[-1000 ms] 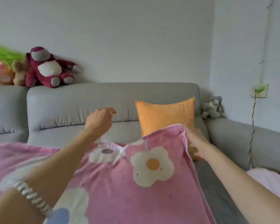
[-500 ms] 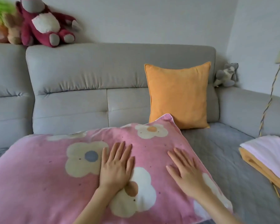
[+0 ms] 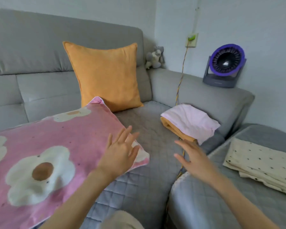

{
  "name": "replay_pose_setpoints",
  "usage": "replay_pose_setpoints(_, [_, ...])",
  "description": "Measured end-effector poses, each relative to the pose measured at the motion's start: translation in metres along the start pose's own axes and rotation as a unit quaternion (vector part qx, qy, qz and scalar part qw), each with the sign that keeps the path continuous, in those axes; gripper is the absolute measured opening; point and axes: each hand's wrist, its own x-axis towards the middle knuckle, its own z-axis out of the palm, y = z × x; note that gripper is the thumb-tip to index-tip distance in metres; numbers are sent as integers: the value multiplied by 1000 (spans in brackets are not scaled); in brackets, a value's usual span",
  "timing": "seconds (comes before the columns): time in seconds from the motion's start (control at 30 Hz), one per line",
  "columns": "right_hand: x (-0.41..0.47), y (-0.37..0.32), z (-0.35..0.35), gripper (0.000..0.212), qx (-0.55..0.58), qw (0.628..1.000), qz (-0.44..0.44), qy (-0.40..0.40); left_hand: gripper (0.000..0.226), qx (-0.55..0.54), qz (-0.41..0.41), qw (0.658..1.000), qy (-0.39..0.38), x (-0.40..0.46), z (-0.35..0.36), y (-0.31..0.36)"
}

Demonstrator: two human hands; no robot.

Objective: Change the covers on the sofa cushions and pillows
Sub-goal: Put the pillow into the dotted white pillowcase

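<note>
Lay flat on the grey sofa (image 3: 147, 179): pink pillow (image 3: 56, 146), printed with big white flowers, one corner against the upright orange cushion (image 3: 106, 75). Left hand (image 3: 120, 154) over the pillow's near corner, fingers straight and spread, holding nothing; contact with the fabric not clear. Right hand (image 3: 193, 157) blurred, fingers spread, empty, just short of the folded pink-and-orange covers (image 3: 191, 123). Further right, a cream dotted cover (image 3: 262, 164).

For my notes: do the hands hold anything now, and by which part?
Nothing is held. The left hand and the right hand are both open.
</note>
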Motion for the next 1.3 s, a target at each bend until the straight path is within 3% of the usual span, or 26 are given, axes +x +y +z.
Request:
replay_pose_setpoints(0.1, [-37, 55, -49, 60, -137, 987, 73, 33, 89, -35, 40, 997, -64, 31, 58, 60])
replay_pose_setpoints(0.2, [-77, 100, -86, 65, -231, 941, 237, -65, 83, 5, 14, 991, -136, 37, 119, 77])
replay_pose_setpoints(0.3, [-106, 137, -92, 83, -267, 900, 328, -105, 60, 49, 14, 987, -152, 29, 154, 72])
replay_pose_setpoints(0.37, [-118, 155, -80, 79, -285, 887, 351, -99, 66, 25, 0, 987, -161, 28, 164, 67])
replay_pose_setpoints(0.47, [-119, 165, -64, 51, -297, 895, 333, -6, 82, 22, 17, 991, -132, 28, 165, 64])
replay_pose_setpoints(0.57, [-106, 163, -68, 35, -303, 901, 307, 43, 67, 59, 27, 987, -146, 25, 165, 65])
replay_pose_setpoints(0.67, [-97, 150, -87, 37, -211, 886, 398, 110, 58, 52, 28, 986, -156, 15, 165, 73])
replay_pose_setpoints(0.77, [-70, 116, -83, 39, -15, 889, 402, 219, 66, -26, -23, 983, -179, 13, 151, 75])
replay_pose_setpoints(0.8, [-67, 105, -80, 38, 30, 902, 366, 228, 65, -122, -62, 972, -193, 12, 146, 83])
replay_pose_setpoints(0.83, [-32, 57, -63, 35, 116, 922, 281, 239, 63, -259, -137, 944, -151, 3, 100, 54])
replay_pose_setpoints(0.87, [-18, 25, -56, 32, 177, 926, 238, 232, 60, -388, -169, 898, -122, -1, 72, 55])
replay_pose_setpoints(0.93, [-3, -9, -51, 27, 260, 925, 157, 227, 64, -604, -201, 762, -125, 6, 30, 74])
replay_pose_setpoints(0.97, [2, -20, -45, 23, 281, 928, 106, 220, 65, -672, -199, 704, -113, 8, 16, 83])
replay_pose_setpoints(1.03, [2, -35, -35, 13, 266, 952, 26, 147, 53, -722, -197, 659, -74, 14, -4, 97])
replay_pose_setpoints(1.1, [1, -64, -20, 18, 306, 952, -28, 2, 41, -677, -195, 710, 1, 5, -25, 89])
replay_pose_setpoints(1.17, [-2, -98, -6, 28, 392, 910, -25, -132, 36, -634, -207, 743, 51, -18, -40, 61])
replay_pose_setpoints(1.27, [-1, -123, 16, 58, 434, 895, -7, -104, 33, -592, -200, 779, 59, -54, -52, 29])
replay_pose_setpoints(1.3, [1, -130, 19, 54, 413, 907, -15, -78, 35, -578, -189, 793, 44, -62, -57, 25])
